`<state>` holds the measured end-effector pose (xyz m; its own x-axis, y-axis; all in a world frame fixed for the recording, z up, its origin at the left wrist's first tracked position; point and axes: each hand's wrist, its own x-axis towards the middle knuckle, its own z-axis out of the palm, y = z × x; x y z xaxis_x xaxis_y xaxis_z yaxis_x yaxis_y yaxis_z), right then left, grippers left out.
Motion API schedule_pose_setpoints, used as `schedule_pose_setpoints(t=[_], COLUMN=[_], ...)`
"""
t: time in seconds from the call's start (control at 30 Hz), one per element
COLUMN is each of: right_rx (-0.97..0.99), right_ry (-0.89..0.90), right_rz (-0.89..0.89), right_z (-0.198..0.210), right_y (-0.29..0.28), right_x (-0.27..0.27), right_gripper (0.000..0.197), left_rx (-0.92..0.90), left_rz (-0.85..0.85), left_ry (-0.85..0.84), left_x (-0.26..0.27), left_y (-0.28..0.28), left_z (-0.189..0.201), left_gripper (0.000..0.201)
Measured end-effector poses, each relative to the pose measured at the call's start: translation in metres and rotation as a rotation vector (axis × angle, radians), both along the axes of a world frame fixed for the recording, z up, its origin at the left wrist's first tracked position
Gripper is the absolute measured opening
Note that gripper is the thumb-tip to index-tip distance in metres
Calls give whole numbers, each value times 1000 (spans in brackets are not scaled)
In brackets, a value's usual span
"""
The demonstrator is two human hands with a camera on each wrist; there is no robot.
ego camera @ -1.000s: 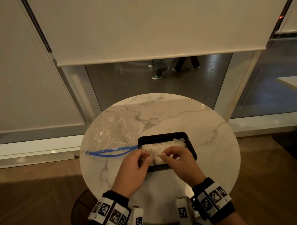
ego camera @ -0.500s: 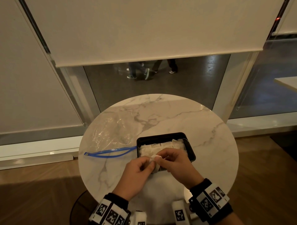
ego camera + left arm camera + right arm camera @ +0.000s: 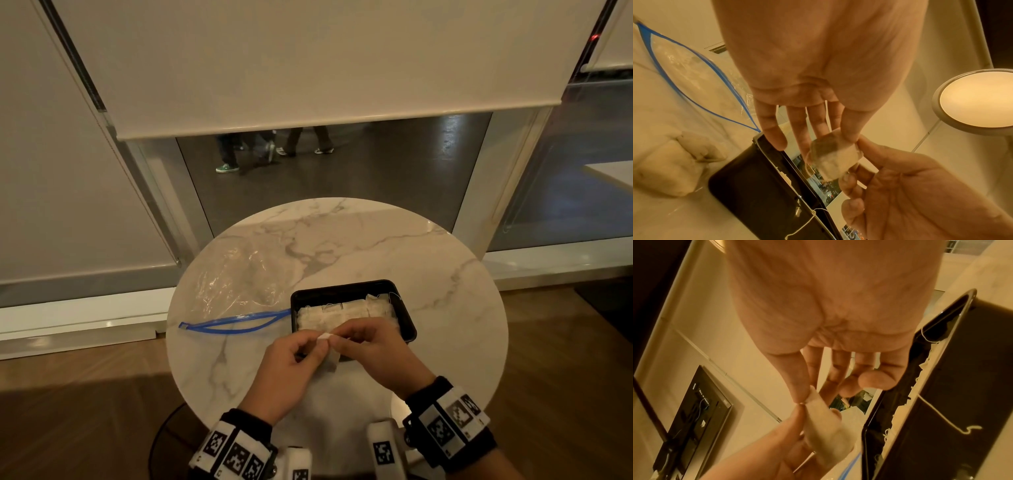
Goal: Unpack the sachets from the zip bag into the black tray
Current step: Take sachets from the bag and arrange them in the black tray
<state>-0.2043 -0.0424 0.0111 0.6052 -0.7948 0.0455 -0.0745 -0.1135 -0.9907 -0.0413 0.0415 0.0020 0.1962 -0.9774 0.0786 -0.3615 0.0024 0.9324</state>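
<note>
Standing on a wood floor before a window with lowered blinds (image 3: 308, 65), your round marble table (image 3: 445, 308) carries one tray (image 3: 409, 320) and one flat, open-mouthed zip bag (image 3: 236, 287). Your left hand (image 3: 284, 371) and right hand (image 3: 375, 351) both pinch one sachet (image 3: 330, 356) by its top edge; it hangs long-axis downward. Beyond your pinch, several sachets, too packed to count, fill the tray.

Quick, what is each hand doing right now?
Left hand: pinches the sachet.
Right hand: pinches the same sachet's top edge.
</note>
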Motion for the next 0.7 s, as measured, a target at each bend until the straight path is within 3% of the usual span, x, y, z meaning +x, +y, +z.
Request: schedule_pose_setpoints(t=[0.33,0.53,0.7], right_rx=[29,50,-34], right_ry=[-25,11,173], right_rz=[-138,39,-145], right_z=[-2,-1,-15], right_y=[-2,1,-23], right_x=[0,-5,-16], right_gripper=[9,7,7], left_rx=[31,-3,9], left_rz=[-27,44,201], left_ry=[18,25,-85], left_x=[-1,-2,4], left_y=[1,-2,-10], left_z=[-2,-4,-16], left_gripper=[14,13,7])
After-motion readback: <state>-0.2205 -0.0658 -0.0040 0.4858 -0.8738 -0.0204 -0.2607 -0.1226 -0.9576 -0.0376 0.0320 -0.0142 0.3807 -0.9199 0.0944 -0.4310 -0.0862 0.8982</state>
